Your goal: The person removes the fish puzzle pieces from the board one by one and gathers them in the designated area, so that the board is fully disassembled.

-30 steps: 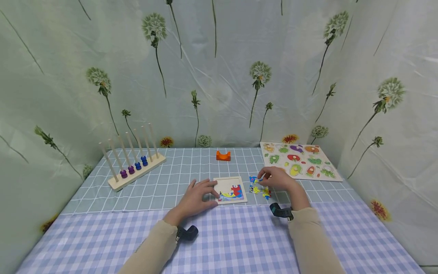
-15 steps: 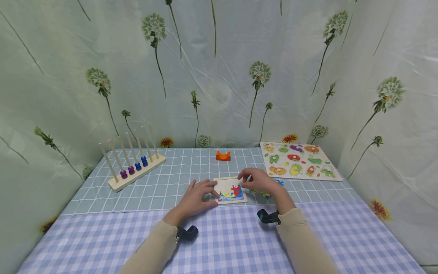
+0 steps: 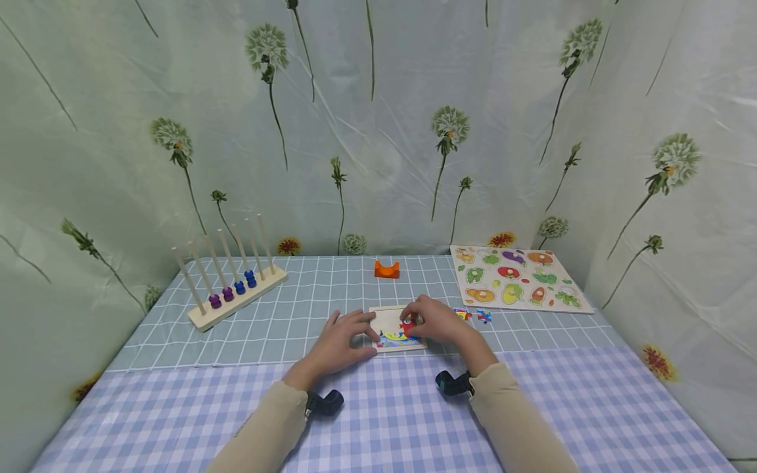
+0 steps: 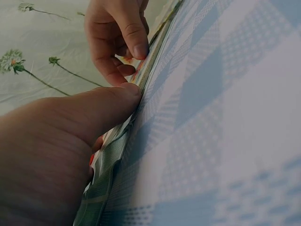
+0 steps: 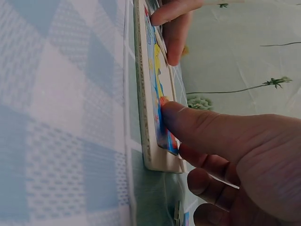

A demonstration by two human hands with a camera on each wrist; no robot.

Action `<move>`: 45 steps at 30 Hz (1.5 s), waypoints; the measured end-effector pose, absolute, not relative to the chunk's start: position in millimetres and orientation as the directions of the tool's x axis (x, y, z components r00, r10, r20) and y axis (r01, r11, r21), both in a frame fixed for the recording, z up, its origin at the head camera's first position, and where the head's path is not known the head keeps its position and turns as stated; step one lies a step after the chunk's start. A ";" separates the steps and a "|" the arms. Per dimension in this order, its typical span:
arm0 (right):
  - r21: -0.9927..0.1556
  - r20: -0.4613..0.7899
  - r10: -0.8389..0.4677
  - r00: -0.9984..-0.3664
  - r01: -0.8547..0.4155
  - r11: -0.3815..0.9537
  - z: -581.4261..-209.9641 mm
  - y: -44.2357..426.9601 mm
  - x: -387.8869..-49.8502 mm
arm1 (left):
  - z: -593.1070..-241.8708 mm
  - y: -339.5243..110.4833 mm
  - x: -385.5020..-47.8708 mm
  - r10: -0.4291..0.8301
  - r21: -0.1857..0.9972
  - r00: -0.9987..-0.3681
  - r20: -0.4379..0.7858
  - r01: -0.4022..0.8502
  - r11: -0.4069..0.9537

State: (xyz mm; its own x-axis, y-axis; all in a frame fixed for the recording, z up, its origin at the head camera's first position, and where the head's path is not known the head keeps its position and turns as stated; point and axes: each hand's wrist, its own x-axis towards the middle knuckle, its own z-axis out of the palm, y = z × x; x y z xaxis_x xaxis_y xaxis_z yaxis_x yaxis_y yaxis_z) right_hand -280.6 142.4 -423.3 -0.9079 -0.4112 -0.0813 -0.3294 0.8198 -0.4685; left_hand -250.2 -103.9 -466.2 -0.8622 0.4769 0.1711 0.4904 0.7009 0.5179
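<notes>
Head view: A person's left hand (image 3: 340, 343) rests, fingers loosely spread and clasping nothing, on the left side of a tray (image 3: 385, 320), while the right hand (image 3: 439, 320) bends over the right side. I see the tray flat on a grid cloth (image 3: 319, 282), just beyond a checked cloth (image 3: 384, 407). Coloured pieces (image 3: 393, 340) fill its near part; bare wood shows beyond them. Loose pieces (image 3: 484, 316) lie to the right of the right hand. A peg rack (image 3: 236, 299) stands at left, an orange block (image 3: 387, 270) behind the tray, a vegetable board (image 3: 492, 274) at far right.

Left wrist view: From my distant seat, I find the left thumb stretched to the tray's edge, seen nearly side-on. Across from it, the right thumb and curled fingers come down over the tray.

Right wrist view: The right thumb bears on the tray's face beside a red piece (image 5: 163, 100); with the fingertips partly hidden, I cannot tell whether that hand pinches a piece or only presses. Left-hand fingers reach in over the opposite end.

I judge the pieces light, stiff and thin, their printed faces rather slick, their small tabs the likeliest to chip. I would pinch them by opposite edges and steady the light tray by its raised rim.
</notes>
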 end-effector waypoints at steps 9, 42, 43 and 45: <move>-0.478 -0.062 -0.386 -0.921 -0.312 0.821 -425.5 142.1 -277.9 | -467.4 -104.4 -250.6 0.478 0.514 -0.862 0.169 0.491 0.703; -0.615 0.004 -0.376 -0.927 -0.299 0.730 -405.5 170.7 -280.0 | -466.5 -103.8 -250.2 0.485 0.512 -0.856 0.181 0.502 0.697; -0.623 -0.001 -0.367 -0.930 -0.286 0.728 -403.1 173.6 -279.8 | -466.5 -104.0 -250.1 0.485 0.511 -0.856 0.181 0.503 0.697; -0.629 -0.003 -0.362 -0.932 -0.280 0.725 -398.5 180.2 -279.4 | -466.8 -104.3 -250.3 0.485 0.511 -0.855 0.184 0.505 0.696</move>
